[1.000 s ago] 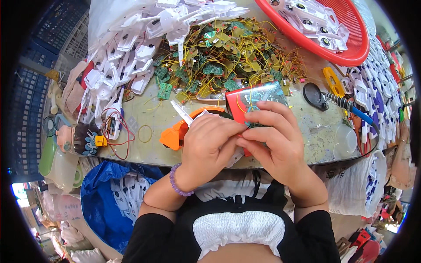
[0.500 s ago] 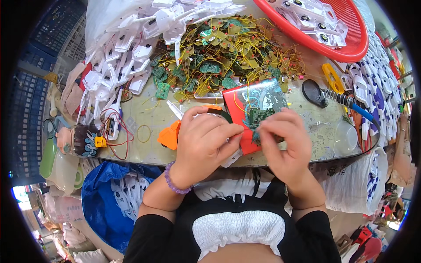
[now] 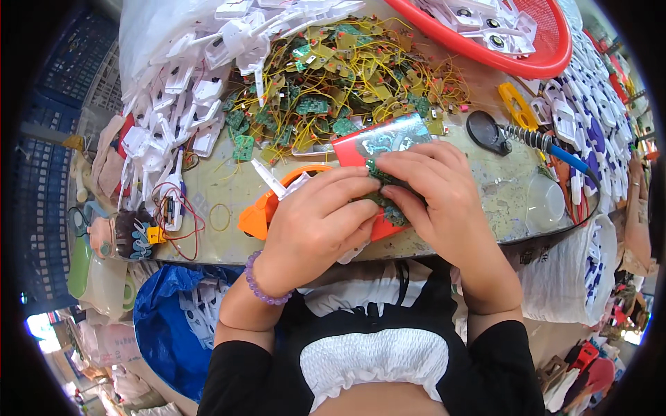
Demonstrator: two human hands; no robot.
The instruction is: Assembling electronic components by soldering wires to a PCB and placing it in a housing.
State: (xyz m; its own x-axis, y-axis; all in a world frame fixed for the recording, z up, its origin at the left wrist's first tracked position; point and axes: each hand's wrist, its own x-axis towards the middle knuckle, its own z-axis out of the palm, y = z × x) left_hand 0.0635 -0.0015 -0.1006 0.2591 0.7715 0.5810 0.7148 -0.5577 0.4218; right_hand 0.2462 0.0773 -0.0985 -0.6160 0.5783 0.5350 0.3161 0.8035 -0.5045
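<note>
My left hand (image 3: 319, 225), with a purple bead bracelet at the wrist, is closed round a white plastic housing (image 3: 269, 177). Its narrow stem sticks out at the upper left, and most of it is hidden under my palm. My right hand (image 3: 440, 201) has come up against the left fingertips and pinches a green circuit board (image 3: 377, 173), largely covered by the fingers. Beneath both hands lies a red box with a dark printed top (image 3: 350, 154). More green board (image 3: 395, 216) shows below the right fingers. An orange plastic object (image 3: 257, 216) rests beside my left hand.
A heap of circuit boards with yellow wires (image 3: 347, 76) covers the far middle. White housings (image 3: 166, 125) pile up at left, and a red basket (image 3: 565, 52) holds more. A soldering iron (image 3: 572, 165), black ring stand (image 3: 485, 132) and clear cup (image 3: 546, 201) sit at right.
My right hand has moved left from the board on the red box to meet my left hand, a green board now between its fingers. The whole view has shifted slightly.
</note>
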